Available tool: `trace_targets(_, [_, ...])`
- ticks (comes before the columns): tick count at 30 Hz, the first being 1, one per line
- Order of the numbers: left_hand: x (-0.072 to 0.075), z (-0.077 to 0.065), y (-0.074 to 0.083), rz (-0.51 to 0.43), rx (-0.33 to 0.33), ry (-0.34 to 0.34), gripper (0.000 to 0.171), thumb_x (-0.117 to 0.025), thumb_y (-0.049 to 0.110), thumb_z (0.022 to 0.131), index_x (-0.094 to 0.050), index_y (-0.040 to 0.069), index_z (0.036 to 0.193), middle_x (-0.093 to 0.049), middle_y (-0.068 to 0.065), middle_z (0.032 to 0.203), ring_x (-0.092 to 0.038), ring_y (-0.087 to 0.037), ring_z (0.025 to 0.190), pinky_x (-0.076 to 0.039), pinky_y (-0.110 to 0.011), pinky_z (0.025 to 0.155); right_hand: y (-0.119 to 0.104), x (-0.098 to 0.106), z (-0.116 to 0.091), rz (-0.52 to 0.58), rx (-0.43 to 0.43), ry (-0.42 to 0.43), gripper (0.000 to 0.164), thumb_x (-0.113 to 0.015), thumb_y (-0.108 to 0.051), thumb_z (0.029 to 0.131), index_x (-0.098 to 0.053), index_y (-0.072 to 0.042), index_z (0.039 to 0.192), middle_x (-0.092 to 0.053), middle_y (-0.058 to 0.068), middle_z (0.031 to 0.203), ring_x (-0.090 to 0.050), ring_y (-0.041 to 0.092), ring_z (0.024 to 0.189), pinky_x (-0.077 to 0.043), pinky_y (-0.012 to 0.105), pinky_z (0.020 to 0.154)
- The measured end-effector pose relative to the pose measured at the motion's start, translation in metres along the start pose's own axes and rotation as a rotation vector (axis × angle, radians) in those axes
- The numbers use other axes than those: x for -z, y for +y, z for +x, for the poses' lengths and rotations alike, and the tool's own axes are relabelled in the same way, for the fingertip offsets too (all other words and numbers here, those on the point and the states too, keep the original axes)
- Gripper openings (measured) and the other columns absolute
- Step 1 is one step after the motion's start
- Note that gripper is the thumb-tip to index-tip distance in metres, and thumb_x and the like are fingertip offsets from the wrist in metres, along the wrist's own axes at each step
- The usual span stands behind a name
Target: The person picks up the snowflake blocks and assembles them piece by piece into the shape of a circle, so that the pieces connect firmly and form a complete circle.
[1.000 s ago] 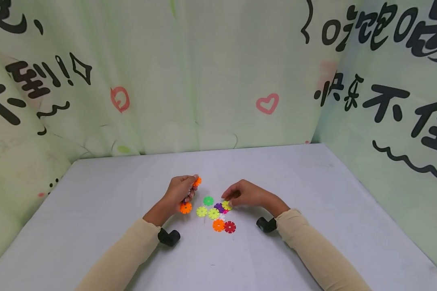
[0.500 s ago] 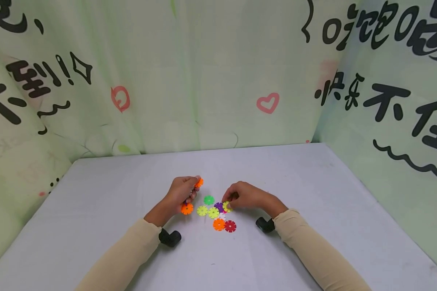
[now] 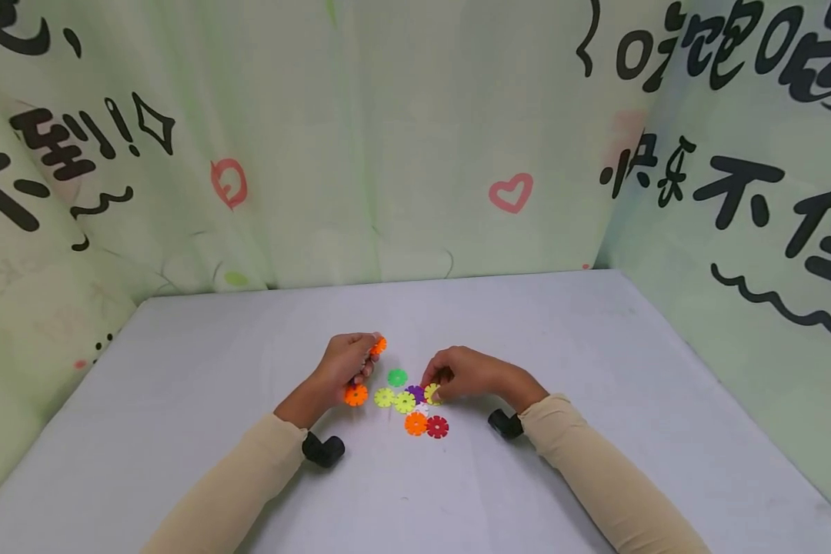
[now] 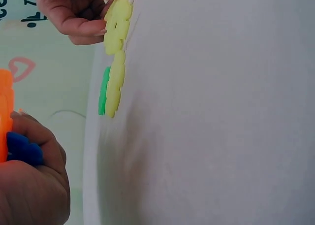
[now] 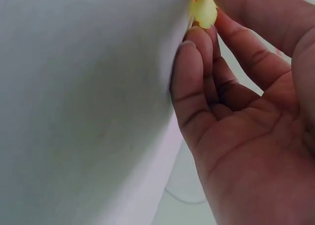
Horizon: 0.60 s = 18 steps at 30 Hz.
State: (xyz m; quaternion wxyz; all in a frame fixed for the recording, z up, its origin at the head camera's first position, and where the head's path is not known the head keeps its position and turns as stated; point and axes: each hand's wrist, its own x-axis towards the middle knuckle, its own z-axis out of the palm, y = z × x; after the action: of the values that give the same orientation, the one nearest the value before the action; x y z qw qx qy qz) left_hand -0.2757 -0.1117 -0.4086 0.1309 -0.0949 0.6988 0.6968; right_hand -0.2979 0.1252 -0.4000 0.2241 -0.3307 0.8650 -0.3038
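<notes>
My left hand grips plastic snowflake discs. An orange snowflake disc shows at its fingertips, and a blue one is tucked in the fingers in the left wrist view. Another orange snowflake disc sits below that hand; whether it is joined to the held ones I cannot tell. With thumb and fingers, my right hand pinches a yellow snowflake disc, beside a purple snowflake disc. Two more yellow discs, a green disc, an orange disc and a red disc lie close by.
A white-covered table carries everything. Behind it hangs a pale green curtain with dark lettering and red hearts, which also runs along both sides. A black wrist camera sits at the left cuff, another camera at the right.
My left hand has shifted slightly to the right with its discs. The yellow disc in my right hand has moved a little against the purple one. The other discs stay in place.
</notes>
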Motion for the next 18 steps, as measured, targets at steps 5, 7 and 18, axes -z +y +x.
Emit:
trace_targets(5, [-0.004,0.000,0.000,-0.004,0.008,-0.009,0.031,-0.053,0.030,0.101,-0.060,0.004,0.116,-0.052,-0.007,0.079,-0.038,-0.013,0.050,-0.032,-0.020,0.043,0.001,-0.003,0.006,-0.014,-0.019,0.000,0.011,-0.074,-0.007,0.085,-0.069,-0.012,0.092,-0.061,-0.002,0.081,-0.054,0.016,0.077,-0.048,0.028,0.070])
trace_targets(7, [-0.005,0.001,0.000,-0.006,0.010,-0.018,0.032,-0.052,0.030,0.101,-0.060,0.004,0.117,-0.051,-0.007,0.079,-0.039,-0.013,0.050,-0.032,-0.020,0.043,0.001,-0.003,0.008,-0.019,-0.024,0.004,0.011,-0.074,-0.008,0.085,-0.069,-0.013,0.092,-0.060,-0.001,0.081,-0.054,0.017,0.077,-0.048,0.029,0.070])
trace_targets(18, [-0.007,0.000,0.003,0.002,-0.025,-0.016,0.030,-0.050,0.028,0.102,-0.058,0.005,0.119,-0.054,-0.007,0.082,-0.040,-0.014,0.051,-0.033,-0.020,0.043,-0.003,0.005,0.011,0.014,0.003,0.029,0.013,-0.071,-0.007,0.088,-0.075,-0.010,0.100,-0.068,-0.003,0.088,-0.058,0.016,0.080,-0.051,0.027,0.075])
